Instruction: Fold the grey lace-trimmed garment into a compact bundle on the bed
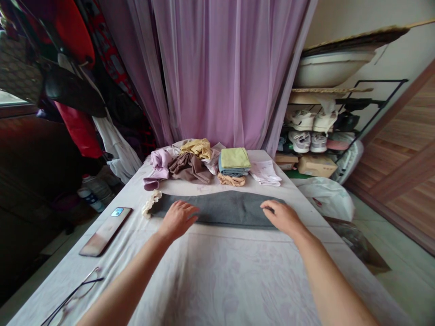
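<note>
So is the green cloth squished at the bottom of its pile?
No, the green cloth lies on top, with blue cloth and tan cloth below it.

The cloth-covered table (217, 276) bears a flat grey garment (231, 209) mid-table, crumpled clothes (190, 167) at eleven o'clock, a folded stack (235, 158) near twelve, white fabric (265, 173) at one, a phone (106, 232) at nine, glasses (79, 290) at eight.

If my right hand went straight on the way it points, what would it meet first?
Probably the grey cloth, just beyond the fingertips of the right hand; depth is unclear, so they may be touching it.
</note>
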`<state>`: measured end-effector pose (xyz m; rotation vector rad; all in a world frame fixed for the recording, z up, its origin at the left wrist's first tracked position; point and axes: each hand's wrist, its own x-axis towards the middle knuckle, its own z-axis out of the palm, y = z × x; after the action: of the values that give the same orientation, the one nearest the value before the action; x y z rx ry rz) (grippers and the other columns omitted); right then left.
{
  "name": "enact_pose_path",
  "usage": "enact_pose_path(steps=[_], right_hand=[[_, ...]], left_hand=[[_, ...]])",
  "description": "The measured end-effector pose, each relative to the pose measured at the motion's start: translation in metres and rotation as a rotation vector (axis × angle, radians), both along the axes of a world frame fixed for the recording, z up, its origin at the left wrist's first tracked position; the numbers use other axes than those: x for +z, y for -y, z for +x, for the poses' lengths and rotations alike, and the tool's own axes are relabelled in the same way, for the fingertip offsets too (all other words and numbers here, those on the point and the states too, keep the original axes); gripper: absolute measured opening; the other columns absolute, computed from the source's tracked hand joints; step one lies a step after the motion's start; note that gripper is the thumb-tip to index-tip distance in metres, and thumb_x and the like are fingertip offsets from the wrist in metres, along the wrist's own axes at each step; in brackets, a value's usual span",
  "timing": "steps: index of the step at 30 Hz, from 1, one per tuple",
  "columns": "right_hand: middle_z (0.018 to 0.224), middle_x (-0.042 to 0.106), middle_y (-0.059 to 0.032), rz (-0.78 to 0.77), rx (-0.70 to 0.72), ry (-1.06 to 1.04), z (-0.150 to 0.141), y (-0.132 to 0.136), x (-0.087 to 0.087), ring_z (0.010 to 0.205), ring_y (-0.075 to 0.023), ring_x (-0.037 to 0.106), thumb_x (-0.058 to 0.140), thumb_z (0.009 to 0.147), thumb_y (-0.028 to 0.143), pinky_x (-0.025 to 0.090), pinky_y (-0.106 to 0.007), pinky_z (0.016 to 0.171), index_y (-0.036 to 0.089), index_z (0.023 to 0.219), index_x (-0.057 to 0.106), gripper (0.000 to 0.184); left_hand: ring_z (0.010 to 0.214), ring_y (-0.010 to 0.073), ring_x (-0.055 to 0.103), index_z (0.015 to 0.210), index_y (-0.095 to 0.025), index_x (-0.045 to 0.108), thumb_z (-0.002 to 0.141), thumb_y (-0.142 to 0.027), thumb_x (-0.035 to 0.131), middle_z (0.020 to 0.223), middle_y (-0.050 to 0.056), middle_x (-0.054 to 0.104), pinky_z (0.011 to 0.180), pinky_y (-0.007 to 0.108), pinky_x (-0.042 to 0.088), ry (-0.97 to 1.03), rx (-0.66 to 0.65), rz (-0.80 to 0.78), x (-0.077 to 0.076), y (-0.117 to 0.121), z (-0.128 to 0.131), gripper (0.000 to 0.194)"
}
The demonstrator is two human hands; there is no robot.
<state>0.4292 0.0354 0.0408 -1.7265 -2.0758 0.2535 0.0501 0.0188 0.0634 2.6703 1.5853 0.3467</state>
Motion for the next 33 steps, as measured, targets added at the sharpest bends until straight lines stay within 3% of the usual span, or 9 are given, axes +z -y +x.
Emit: enact_pose_path(steps=[4,9,18,22,26,29,33], right_hand=[[0.102,0.073,-0.0033,-0.026,0.169,-0.03,-0.019,0.006,-0.015,0.099,-0.0231,0.066,0.059,0.075,0.025,0.05,-0.039,0.09,0.027,0.088,0.071,0.018],[0.11,0.072,-0.005,0.079,0.18,-0.108,-0.012,0.017,-0.043,0.105,-0.0246,0.064,0.061,0.075,0.021,0.048,-0.045,0.095,0.028,0.086,0.074,0.018],[0.095,0.075,-0.0032,0.121,0.223,-0.21,-0.008,0.017,-0.047,0.099,-0.023,0.066,0.064,0.074,0.021,0.049,-0.043,0.093,0.028,0.075,0.075,0.013],[0.097,0.074,-0.0027,0.114,0.217,-0.145,-0.01,0.021,-0.041,0.099,-0.0225,0.066,0.065,0.073,0.021,0.049,-0.041,0.092,0.028,0.073,0.074,0.011],[0.094,0.075,-0.0036,0.07,0.227,-0.094,-0.021,0.014,-0.021,0.092,-0.0214,0.067,0.059,0.083,0.027,0.05,-0.038,0.088,0.027,0.075,0.073,0.016],[0.095,0.075,-0.0044,0.068,0.212,-0.099,-0.037,-0.012,-0.003,0.092,-0.0213,0.068,0.051,0.089,0.029,0.051,-0.035,0.087,0.025,0.084,0.074,0.024],[0.111,0.073,-0.0045,0.011,0.21,-0.132,-0.067,-0.066,0.009,0.104,-0.0213,0.066,0.052,0.089,0.025,0.049,-0.034,0.093,0.025,0.104,0.072,0.025]], left_hand=[[0.102,0.0249,0.063,0.103,-0.031,0.069,0.089,-0.032,0.056,0.106,0.004,0.072,0.089,0.04,0.048,0.024,-0.048,-0.053,-0.023,-0.003,0.029,0.019],[0.095,0.0215,0.064,0.099,-0.026,0.071,0.088,-0.029,0.059,0.102,0.004,0.072,0.086,0.037,0.049,0.095,-0.026,-0.069,-0.04,-0.005,0.028,0.016],[0.088,0.0194,0.063,0.092,-0.025,0.073,0.091,-0.03,0.054,0.094,0.005,0.073,0.082,0.035,0.048,0.216,-0.041,-0.019,-0.052,-0.003,0.025,0.02],[0.089,0.0203,0.063,0.09,-0.024,0.073,0.09,-0.033,0.056,0.093,0.005,0.072,0.083,0.036,0.048,0.192,-0.03,-0.046,-0.045,-0.001,0.028,0.019],[0.089,0.021,0.063,0.086,-0.023,0.072,0.093,-0.038,0.052,0.094,0.006,0.072,0.083,0.037,0.048,0.162,-0.056,-0.035,-0.031,-0.009,0.04,0.027],[0.107,0.0229,0.061,0.106,-0.022,0.07,0.096,-0.036,0.047,0.114,0.007,0.07,0.096,0.039,0.046,0.165,-0.087,0.01,-0.031,-0.021,0.058,0.029],[0.139,0.0291,0.039,0.136,-0.023,0.054,0.095,-0.04,0.047,0.147,0.008,0.05,0.115,0.051,0.03,0.077,-0.109,0.029,-0.05,-0.031,0.078,0.045]])
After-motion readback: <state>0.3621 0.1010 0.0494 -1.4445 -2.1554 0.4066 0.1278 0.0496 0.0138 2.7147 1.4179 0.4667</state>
